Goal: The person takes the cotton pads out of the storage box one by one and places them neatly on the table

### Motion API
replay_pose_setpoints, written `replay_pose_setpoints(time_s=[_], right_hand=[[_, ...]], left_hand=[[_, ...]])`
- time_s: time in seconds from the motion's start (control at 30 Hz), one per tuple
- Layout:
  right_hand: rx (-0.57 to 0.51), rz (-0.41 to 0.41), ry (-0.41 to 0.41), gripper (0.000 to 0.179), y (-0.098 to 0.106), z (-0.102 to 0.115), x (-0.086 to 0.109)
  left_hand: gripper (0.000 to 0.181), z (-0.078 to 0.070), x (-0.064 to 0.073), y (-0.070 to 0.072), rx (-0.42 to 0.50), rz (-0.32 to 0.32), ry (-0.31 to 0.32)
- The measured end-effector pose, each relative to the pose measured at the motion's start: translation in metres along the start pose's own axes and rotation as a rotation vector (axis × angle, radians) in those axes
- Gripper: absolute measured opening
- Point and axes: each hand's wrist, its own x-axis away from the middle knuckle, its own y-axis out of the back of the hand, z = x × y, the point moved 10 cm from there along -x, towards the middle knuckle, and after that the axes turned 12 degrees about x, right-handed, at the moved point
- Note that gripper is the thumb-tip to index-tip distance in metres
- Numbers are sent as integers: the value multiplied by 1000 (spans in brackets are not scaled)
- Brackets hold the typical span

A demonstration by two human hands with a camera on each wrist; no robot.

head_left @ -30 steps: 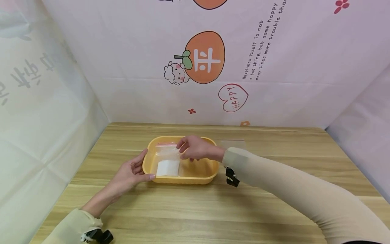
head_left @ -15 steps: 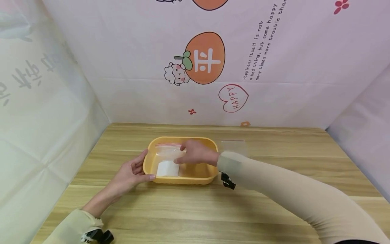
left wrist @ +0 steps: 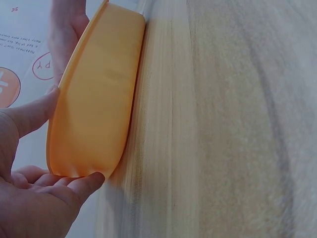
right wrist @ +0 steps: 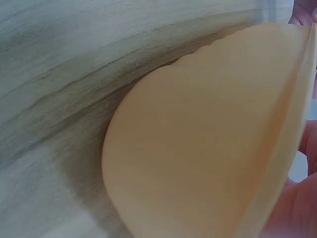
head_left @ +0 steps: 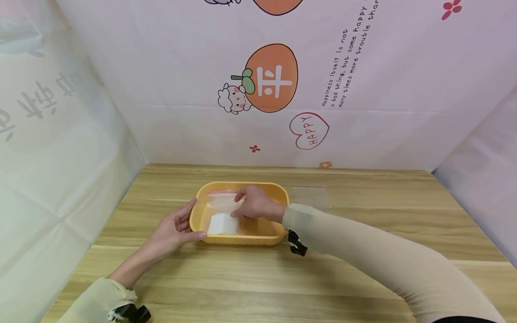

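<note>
Head view: the yellow tray (head_left: 242, 240) sits left of centre toward the far edge of the worktop (head_left: 250, 282), its left end grasped by the left hand (head_left: 171, 229). In the tray's left half lies a zip bag (head_left: 221, 204); the right hand (head_left: 257, 205) is at that bag's right edge, pinching or not I cannot tell. Left wrist view: the left hand clasps the tray's end. Right wrist view: the tray partly hides the right hand.

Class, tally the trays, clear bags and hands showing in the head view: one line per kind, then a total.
Yellow tray: 1
Clear bags: 2 (one bag in the tray, another bag on the table)
Hands: 2 (left hand, right hand)
Total: 5
</note>
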Motion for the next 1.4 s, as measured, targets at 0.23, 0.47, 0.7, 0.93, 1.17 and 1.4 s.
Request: replay_pose_setpoints(time_s=[0.23, 0.47, 0.7, 0.93, 1.17, 1.4], right_hand=[[-104, 21, 5, 40, 11, -6, 5], [-260, 94, 31, 46, 13, -6, 5], [-349, 153, 51, 62, -4, 0, 3], [-333, 154, 51, 70, -6, 3, 7], [-259, 152, 84, 75, 13, 2, 15], [-277, 161, 96, 79, 39, -3, 25]], left_hand=[[101, 0, 0, 1, -3, -9, 2], [101, 0, 0, 1, -6, -8, 4], [101, 2, -1, 0, 2, 3, 7], [101, 3, -2, -4, 2, 11, 13], [102, 0, -1, -3, 6, 5, 3], [102, -1, 1, -3, -10, 4, -1]])
